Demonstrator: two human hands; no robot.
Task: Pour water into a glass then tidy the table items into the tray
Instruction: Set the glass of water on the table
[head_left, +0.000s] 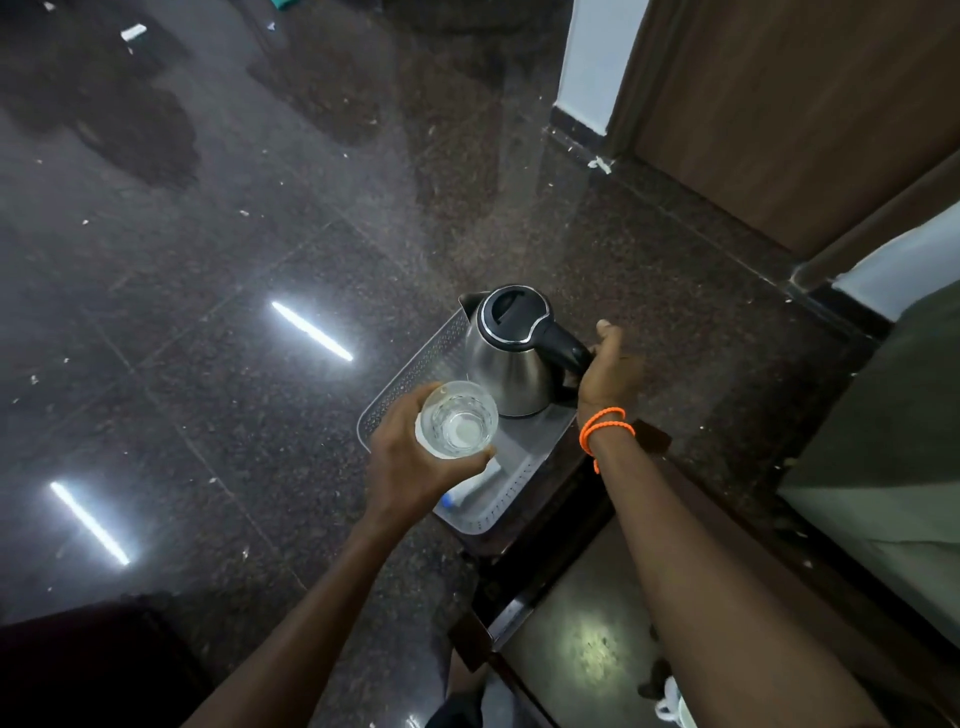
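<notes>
Left hand (410, 462): grasps 1 clear glass (458, 419) of water, above the tray's near-left part.
Tray (415, 369): grey, perforated rim, holding 1 steel kettle (511, 353), upright; a bottle (470, 493) lies at its near end.
Right hand (610, 371): wrapped around the kettle's black handle.
Open room: dark floor (234, 312) left of tray.

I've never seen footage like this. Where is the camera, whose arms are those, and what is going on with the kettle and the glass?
No machine here: a person wears a wide-angle camera on the head, looking down at their own arms. The left hand grips a clear glass above a grey tray. The right hand, with orange bands at the wrist, is at the black handle of a steel kettle standing upright in that tray. A plastic bottle lies in the tray too. The tray sits on a small dark table over a glossy floor.
</notes>
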